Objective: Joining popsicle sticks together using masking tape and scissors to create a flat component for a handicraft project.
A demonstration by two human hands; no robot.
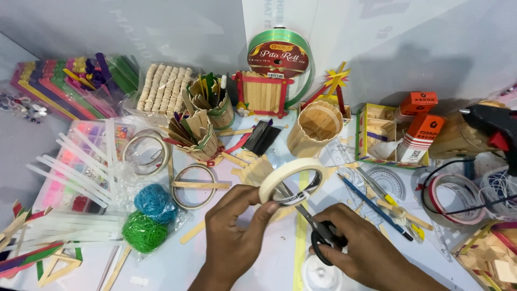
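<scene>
I've got the tape roll (293,178) pinched upright in my left hand (237,226), fingers clamped on its near rim, just above the table's (177,269) near middle. My right hand (366,250) grips the scissors (318,229), blades apart and poking through the roll's hole. Pale table, cluttered edge to edge, grey wall behind. I count two rubber-band balls (151,215) on the left, three stick-built cups (318,126) further back, one glue gun (493,126) far right.
</scene>
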